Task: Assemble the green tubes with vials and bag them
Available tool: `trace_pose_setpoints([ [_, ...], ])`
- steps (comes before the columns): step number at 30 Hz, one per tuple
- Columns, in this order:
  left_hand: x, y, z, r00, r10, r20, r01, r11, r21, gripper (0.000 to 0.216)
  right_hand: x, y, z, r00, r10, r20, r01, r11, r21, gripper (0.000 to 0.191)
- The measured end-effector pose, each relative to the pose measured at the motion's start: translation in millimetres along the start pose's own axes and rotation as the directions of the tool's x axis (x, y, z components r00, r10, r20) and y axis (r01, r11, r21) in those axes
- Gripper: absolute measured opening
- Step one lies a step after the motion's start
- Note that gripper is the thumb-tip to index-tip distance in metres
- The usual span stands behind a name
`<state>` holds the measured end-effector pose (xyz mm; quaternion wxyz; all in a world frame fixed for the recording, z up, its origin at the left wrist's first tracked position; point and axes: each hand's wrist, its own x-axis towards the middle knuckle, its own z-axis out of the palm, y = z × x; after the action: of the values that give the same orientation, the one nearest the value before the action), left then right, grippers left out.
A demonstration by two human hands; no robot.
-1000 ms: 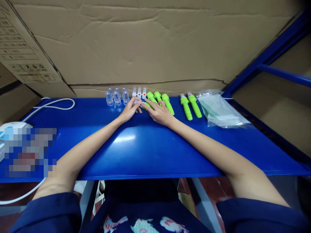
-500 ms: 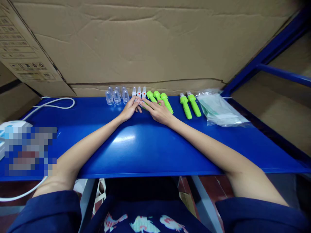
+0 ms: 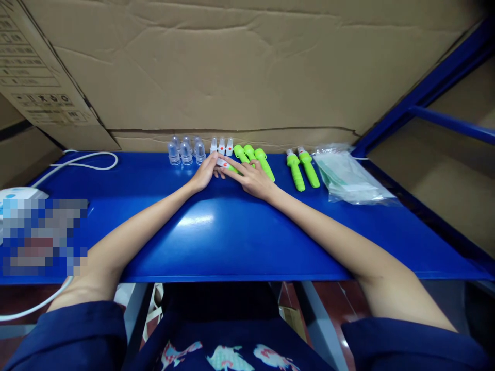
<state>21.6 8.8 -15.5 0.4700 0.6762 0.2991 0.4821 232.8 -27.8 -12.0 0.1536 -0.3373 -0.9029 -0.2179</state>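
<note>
Between my two hands, over the back middle of the table, is a small flashlight [image 3: 223,163] with a white head, a red button and a bright green handle. My left hand [image 3: 203,174] is closed around its white end. My right hand [image 3: 252,178] grips the green end, two fingers stretched along it, partly covering the handle. Just behind stand several white flashlight heads [image 3: 221,147] with red buttons. Loose green handles [image 3: 266,166] lie beside my right hand. To the left of my left hand, clear plastic caps [image 3: 186,154] stand upright in two rows.
Two green flashlights with white heads [image 3: 296,174] lie to the right, next to a clear plastic bag [image 3: 353,178] with pale contents. A white device [image 3: 23,195] with a cable [image 3: 83,158] sits at the left. Cardboard [image 3: 224,67] walls the back of the blue table [image 3: 232,242].
The flashlight between my hands has turned, so its red button and white head now show more plainly. My fingers have shifted slightly; the other parts stay where they were.
</note>
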Motion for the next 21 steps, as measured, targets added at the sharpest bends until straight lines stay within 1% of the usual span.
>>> trace_pose_setpoints([
  [6,0.1,-0.3,-1.8,0.998,0.049,0.039,-0.051,0.997,0.059,0.062,0.3,2.9,3.6,1.0,-0.001,0.006,0.001,1.0,0.015,0.078],
  [13,0.9,-2.1,-2.3,0.996,0.072,0.055,-0.075,0.996,0.053,0.066,-0.4,4.1,5.0,1.0,-0.012,0.0,0.012,1.0,0.01,0.079],
  [21,2.0,-5.6,-4.3,0.997,0.051,0.054,-0.055,0.995,0.087,0.055,0.1,4.0,3.6,0.999,0.001,0.032,-0.001,1.0,0.005,0.08],
])
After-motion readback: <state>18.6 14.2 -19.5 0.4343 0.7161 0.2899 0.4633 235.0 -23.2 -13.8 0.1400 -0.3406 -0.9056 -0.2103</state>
